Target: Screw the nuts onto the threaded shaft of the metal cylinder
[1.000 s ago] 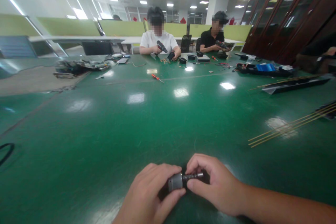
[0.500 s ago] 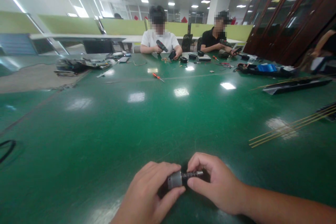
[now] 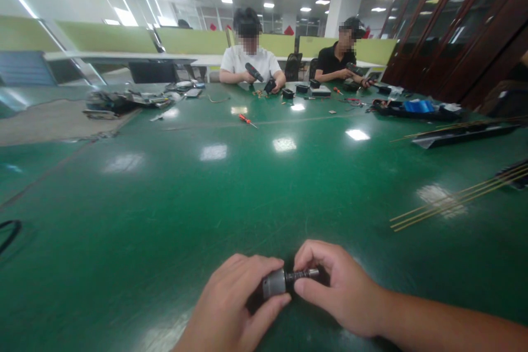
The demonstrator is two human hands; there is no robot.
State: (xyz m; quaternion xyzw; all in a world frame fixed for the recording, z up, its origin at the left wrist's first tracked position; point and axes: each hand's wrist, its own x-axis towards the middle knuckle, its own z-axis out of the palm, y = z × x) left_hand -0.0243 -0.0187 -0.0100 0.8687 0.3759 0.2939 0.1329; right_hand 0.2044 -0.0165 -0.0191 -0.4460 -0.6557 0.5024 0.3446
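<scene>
One metal cylinder sits clasped in the left grip (right grip pinches its shaft).

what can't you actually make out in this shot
All in the head view:
Metal part: its rear end is hidden by the left hand.
Shaft: partly covered by the thumb of the right hand.
Thin rods: their far ends are cut off by the right edge.
Black loop: cut off by the left edge.
Small bits across the table: too small to identify.
</scene>
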